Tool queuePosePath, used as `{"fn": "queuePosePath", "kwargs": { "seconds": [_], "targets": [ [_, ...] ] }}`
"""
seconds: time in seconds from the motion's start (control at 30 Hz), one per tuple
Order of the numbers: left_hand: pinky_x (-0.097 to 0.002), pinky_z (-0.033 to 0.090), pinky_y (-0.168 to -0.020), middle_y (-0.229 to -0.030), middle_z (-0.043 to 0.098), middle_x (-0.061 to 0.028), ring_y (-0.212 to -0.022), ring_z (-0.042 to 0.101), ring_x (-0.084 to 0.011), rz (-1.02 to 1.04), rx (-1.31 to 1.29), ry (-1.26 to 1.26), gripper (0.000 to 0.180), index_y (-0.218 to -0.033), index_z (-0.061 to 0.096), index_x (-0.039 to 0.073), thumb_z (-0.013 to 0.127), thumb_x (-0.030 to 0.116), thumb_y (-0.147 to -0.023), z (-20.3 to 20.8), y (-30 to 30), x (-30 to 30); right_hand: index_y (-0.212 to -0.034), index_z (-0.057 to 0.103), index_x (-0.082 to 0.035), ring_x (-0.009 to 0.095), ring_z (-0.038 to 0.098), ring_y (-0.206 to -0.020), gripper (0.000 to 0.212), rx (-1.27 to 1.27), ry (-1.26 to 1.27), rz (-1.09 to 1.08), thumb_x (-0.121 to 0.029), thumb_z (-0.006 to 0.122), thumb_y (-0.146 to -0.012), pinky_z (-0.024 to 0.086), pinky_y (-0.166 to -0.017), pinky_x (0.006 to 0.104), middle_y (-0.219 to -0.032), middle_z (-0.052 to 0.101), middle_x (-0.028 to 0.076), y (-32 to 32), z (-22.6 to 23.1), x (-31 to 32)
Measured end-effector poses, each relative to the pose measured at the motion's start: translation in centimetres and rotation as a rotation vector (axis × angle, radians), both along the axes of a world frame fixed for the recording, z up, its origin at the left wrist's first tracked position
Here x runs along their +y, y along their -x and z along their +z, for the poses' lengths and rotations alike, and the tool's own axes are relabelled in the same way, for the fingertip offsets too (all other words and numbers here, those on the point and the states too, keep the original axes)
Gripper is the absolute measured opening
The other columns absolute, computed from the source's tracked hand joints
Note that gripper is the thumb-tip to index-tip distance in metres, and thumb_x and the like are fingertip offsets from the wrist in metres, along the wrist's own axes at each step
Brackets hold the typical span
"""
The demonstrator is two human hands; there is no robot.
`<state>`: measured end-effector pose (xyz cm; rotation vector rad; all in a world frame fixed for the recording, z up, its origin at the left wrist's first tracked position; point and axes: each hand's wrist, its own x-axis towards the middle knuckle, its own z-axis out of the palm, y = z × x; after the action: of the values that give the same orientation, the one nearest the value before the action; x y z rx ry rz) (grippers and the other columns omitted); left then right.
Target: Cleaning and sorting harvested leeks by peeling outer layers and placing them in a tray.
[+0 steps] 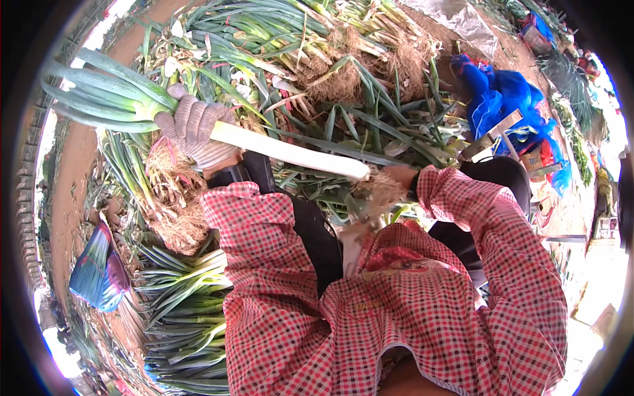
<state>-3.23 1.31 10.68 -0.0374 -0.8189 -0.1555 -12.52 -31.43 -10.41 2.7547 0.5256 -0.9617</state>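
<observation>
My left hand (195, 131), in a grey striped work glove, is closed around a large green onion (290, 150) where the white stalk meets the leaves. The stalk lies nearly level, its green leaves spread to the left and its root end to the right. Bushy brown roots (382, 189) hang at that end. Right beside them is my right hand (400, 177), below a checked sleeve and a dark wristband. Its fingers are mostly hidden and smeared, so their grip does not show.
Bundles of rooted green onions (343, 59) are heaped ahead. Another tied bundle (173, 198) lies at left, above a pile of cleaner green onions (188, 317). Blue netting (505, 99) sits at right. A folded blue and purple bag (100, 270) lies at far left.
</observation>
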Motion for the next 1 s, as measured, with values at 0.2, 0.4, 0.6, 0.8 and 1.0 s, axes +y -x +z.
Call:
{"fn": "queuePosePath", "kwargs": {
  "seconds": [0.2, 0.4, 0.6, 0.8, 1.0],
  "targets": [
    [-0.021, 0.034, -0.044, -0.053, 0.039, 0.0074, -0.045, 0.039, -0.0041, 0.104, 0.182, -0.178, 0.024, -0.091, 0.046, 0.005, 0.043, 0.029, -0.092, -2.4, -1.2, 1.1, -0.101, 0.062, -0.005, 0.03, 0.062, -0.081, 0.032, -0.594, -0.764, -0.268, -0.027, 0.061, -0.077, 0.047, -0.069, 0.0362, -0.084, 0.062, 0.019, -7.2, 10.6, 0.2],
    [-0.0228, 0.035, -0.042, -0.052, 0.042, 0.0056, -0.043, 0.04, -0.0064, 0.043, 0.068, -0.166, 0.027, -0.098, 0.048, 0.003, 0.039, 0.028, -0.094, -5.4, -4.3, -0.8, -0.138, 0.022, -0.01, 0.02, 0.058, -0.079, 0.073, 0.115, -1.476, -0.09, -0.031, 0.064, -0.081, 0.046, -0.07, 0.0291, -0.103, 0.057, 0.012, -4.1, 18.9, 10.8],
    [-0.0215, 0.037, -0.04, -0.056, 0.046, 0.005, -0.041, 0.041, -0.0064, -0.179, 0.071, 0.136, 0.03, -0.105, 0.047, -0.003, 0.038, 0.023, -0.094, -4.7, -3.2, -1.7, -0.142, 0.011, -0.01, 0.006, 0.041, -0.054, 0.075, 0.7, -1.677, -0.305, -0.047, 0.046, -0.087, 0.034, -0.048, 0.0196, -0.081, 0.052, 0.003, 2.0, 18.8, 6.0],
    [-0.0211, 0.032, -0.039, -0.054, 0.036, 0.0097, -0.043, 0.037, -0.003, -0.075, 0.332, 0.097, 0.017, -0.087, 0.049, 0.01, 0.05, 0.027, -0.088, -4.6, 0.8, -1.2, -0.141, 0.014, -0.007, 0.006, 0.037, -0.053, 0.084, -0.3, -1.387, -0.148, -0.057, 0.047, -0.082, 0.029, -0.047, 0.0194, -0.085, 0.052, 0.007, 6.5, 16.3, 4.4],
    [-0.0287, 0.041, -0.05, -0.06, 0.043, 0.0032, -0.052, 0.045, -0.0143, 0.302, 0.291, 0.087, 0.026, -0.091, 0.05, 0.009, 0.049, 0.035, -0.088, 1.1, 4.7, 7.0, -0.134, 0.026, -0.005, 0.015, 0.042, -0.072, 0.072, -0.669, -1.189, -0.129, -0.045, 0.053, -0.08, 0.033, -0.061, 0.0259, -0.095, 0.053, 0.011, 5.6, 11.8, -2.0]
  ]
}}
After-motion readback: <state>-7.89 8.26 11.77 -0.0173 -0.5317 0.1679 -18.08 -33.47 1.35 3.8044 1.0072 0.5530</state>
